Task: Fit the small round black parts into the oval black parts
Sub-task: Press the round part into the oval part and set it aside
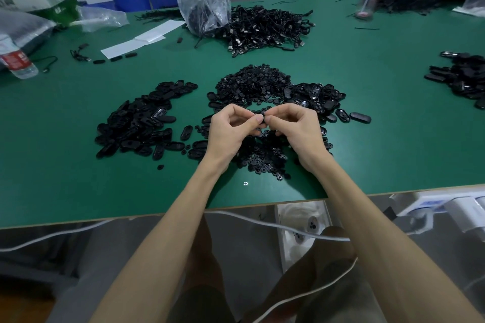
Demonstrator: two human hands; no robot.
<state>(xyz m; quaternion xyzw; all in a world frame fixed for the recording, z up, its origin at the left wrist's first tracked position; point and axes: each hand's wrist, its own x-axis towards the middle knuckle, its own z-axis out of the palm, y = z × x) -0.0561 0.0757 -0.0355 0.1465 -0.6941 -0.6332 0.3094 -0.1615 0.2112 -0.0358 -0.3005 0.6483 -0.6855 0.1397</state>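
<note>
My left hand (pixel 231 127) and my right hand (pixel 296 127) meet above the green table (pixel 367 139), fingertips together. Between them they pinch a small black part (pixel 264 118), mostly hidden by the fingers; I cannot tell whether it is an oval part, a round part, or both. A heap of small round black parts (pixel 254 84) lies just behind the hands, and more round parts (pixel 262 160) are scattered under the wrists. One pile of oval black parts (pixel 141 123) sits to the left. Another pile of oval parts (pixel 320 98) sits to the right.
A mound of black cables (pixel 265 26) and a clear plastic bag (pixel 202 5) lie at the back centre. A water bottle (pixel 17 60) lies at the far left. More black parts (pixel 462 78) sit at the right edge. A white cable (pixel 288 231) hangs below the table's front edge.
</note>
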